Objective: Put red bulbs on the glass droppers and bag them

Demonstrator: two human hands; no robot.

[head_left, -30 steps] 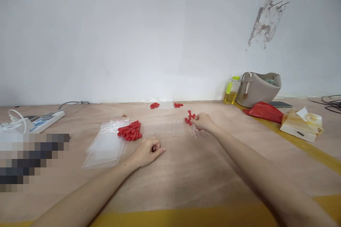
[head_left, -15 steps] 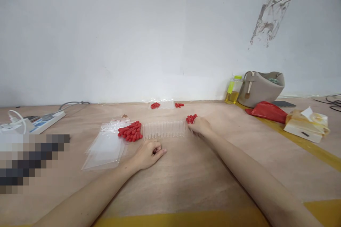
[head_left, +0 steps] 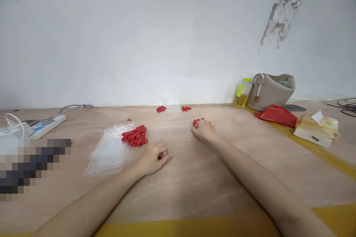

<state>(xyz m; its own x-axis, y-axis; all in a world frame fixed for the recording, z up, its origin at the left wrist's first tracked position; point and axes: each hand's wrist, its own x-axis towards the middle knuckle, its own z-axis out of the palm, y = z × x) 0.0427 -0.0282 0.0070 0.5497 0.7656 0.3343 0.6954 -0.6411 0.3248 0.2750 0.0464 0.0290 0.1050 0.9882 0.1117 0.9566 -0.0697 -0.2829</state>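
Note:
A row of thin clear tubes lies side by side on the table. At its left end is a heap of red bulb-shaped pieces, partly over clear zip bags. My right hand is at the row's right end, fingers pinched together and pointing left; what they hold is hidden. Just behind it, and partly covered by it, are several red bulbs. My left hand rests on the table in front of the row's left part, fingers curled, thumb pointing right, with nothing visible in it.
Against the wall lie a clear bag and two small groups of red pieces. Toward the right stand a bottle, a grey bag, a red pouch and a tissue pack. A power strip is at left.
My right hand has shifted slightly left to the end of the tube row and now covers more of the red bulbs. My left hand stays in place. The view has moved slightly.

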